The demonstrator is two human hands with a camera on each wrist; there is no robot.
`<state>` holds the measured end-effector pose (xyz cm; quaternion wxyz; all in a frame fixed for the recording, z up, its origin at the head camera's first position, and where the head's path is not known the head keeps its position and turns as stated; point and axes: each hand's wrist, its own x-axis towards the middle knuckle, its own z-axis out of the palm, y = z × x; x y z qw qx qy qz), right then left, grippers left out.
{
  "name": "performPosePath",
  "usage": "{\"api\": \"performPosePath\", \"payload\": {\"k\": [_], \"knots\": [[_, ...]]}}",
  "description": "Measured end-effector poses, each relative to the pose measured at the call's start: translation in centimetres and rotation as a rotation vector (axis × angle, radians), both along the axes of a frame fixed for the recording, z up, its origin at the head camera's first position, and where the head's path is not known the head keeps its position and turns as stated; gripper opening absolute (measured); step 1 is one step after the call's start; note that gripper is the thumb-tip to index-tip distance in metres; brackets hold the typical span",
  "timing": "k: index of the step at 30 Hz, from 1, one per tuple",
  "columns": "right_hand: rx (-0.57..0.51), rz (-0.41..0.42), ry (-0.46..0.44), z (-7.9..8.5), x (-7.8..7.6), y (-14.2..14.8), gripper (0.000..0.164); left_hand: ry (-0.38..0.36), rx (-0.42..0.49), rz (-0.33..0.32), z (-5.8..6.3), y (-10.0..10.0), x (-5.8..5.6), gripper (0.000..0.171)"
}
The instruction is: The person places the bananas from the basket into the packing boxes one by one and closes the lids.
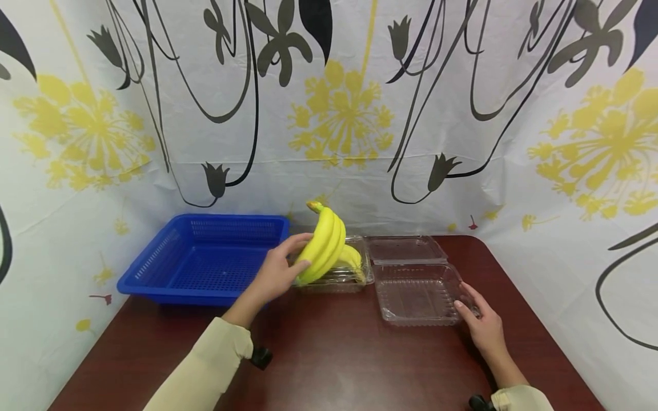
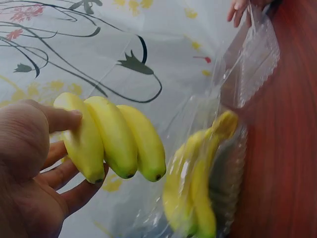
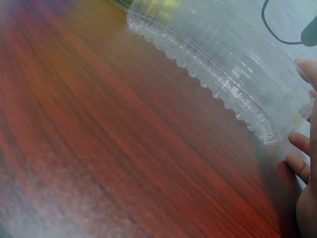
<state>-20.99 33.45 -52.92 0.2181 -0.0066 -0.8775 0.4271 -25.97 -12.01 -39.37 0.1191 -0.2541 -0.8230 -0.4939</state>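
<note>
My left hand (image 1: 272,277) grips a bunch of yellow bananas (image 1: 324,248) between thumb and fingers. In the left wrist view the bunch shows three bananas with greenish tips. Behind and below it, another bunch of bananas (image 2: 198,181) lies in a clear plastic clamshell box (image 1: 334,287). To the right stands a second clear clamshell box (image 1: 418,302), its lid (image 1: 408,249) folded back toward the wall. My right hand (image 1: 485,328) holds this box by its right side, thumb at the rim and fingers along the outside.
A blue plastic basket (image 1: 149,285) with slotted walls sits at the back left of the dark red wooden table (image 1: 349,365). A patterned white sheet (image 1: 329,188) hangs right behind the table and down both sides.
</note>
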Motion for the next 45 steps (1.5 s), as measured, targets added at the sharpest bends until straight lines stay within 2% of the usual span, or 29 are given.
{"api": "performPosePath", "payload": {"k": [7,16,23,31,35,41,45], "knots": [[0.003,0.002,-0.004,-0.2,-0.1,0.3,0.051,-0.057,0.067,-0.066,-1.3,2.4,0.5,0.060],[0.012,0.002,-0.007,-0.4,-0.3,0.3,0.052,-0.073,0.194,-0.143,-3.1,5.6,0.8,0.063],[0.009,-0.006,0.013,-0.4,-0.2,0.3,0.051,-0.069,0.221,-0.157,-3.5,7.8,1.3,0.059],[0.004,0.005,0.001,-0.2,-0.2,0.1,0.052,-0.111,0.244,-0.167,-5.6,10.0,0.7,0.065],[0.009,0.015,-0.003,-0.3,-0.3,0.0,0.052,-0.121,0.296,-0.162,-6.3,11.0,0.8,0.067],[-0.008,0.007,0.009,-0.5,-0.5,0.2,0.051,-0.181,0.389,-0.156,-6.8,13.3,1.1,0.068],[-0.015,0.010,0.014,-0.4,-0.5,0.4,0.051,-0.158,0.349,-0.164,-7.1,14.5,1.2,0.066]]}}
